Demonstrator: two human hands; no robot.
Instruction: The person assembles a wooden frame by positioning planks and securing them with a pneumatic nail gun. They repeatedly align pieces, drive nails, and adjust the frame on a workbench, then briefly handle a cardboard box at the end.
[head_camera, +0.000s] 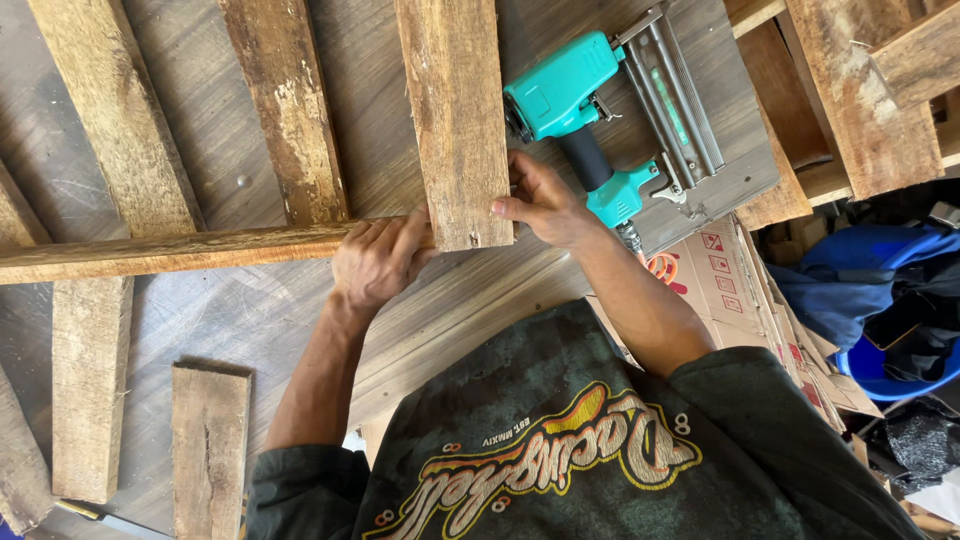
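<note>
We've got our left hand (378, 262) pressing the long rail (170, 252) and our right hand (545, 203) pinching the upright plank (455, 120). Loose grip there, so it could skew off square, right beside the teal nail gun (600, 120).

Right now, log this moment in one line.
left hand: on rail | right hand: gripping plank end | nail gun: on bench, untouched

A grey-brown wooden surface (250, 310) fills most of the frame. Three rough planks lie on it in the upper half: one at upper left (115, 110), one beside it (290, 105) and one at upper centre (455, 110). A long thin batten (170, 252) runs across from the left edge. Two short boards (90, 385) (208, 450) lie at lower left. A teal nail gun (610, 115) rests at upper right.
</note>
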